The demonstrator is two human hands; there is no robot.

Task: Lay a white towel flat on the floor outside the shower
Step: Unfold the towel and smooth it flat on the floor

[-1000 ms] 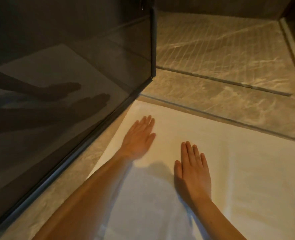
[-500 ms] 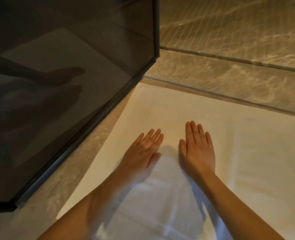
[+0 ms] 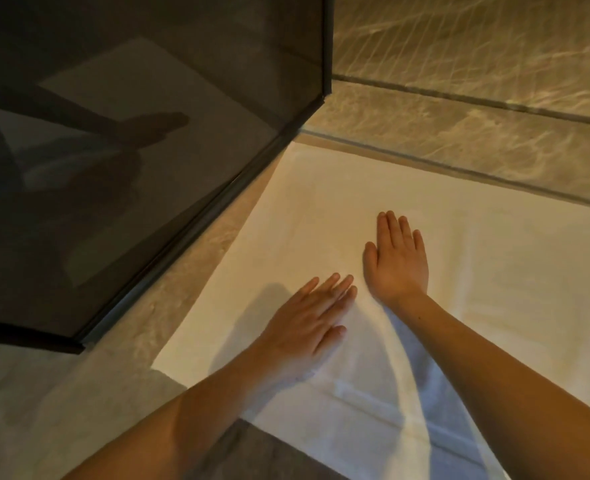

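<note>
A white towel (image 3: 477, 271) lies spread flat on the stone floor, its far edge running along the shower threshold. My left hand (image 3: 311, 323) rests palm down on the towel near its left part, fingers straight and close together. My right hand (image 3: 397, 261) lies flat on the towel just to the right and a little farther away, fingers extended. Neither hand grips anything. The towel's right end runs out of the frame.
A dark glass shower panel (image 3: 131, 150) with a black frame stands at the left, its bottom rail close to the towel's left edge. The ribbed shower floor (image 3: 477, 46) lies beyond the threshold strip (image 3: 460, 168). Bare stone floor (image 3: 44, 393) shows at lower left.
My left hand has slid back toward me across the towel. My right hand has stayed flat and moved slightly forward. The view has tilted down, so more of the towel's near edge shows.
</note>
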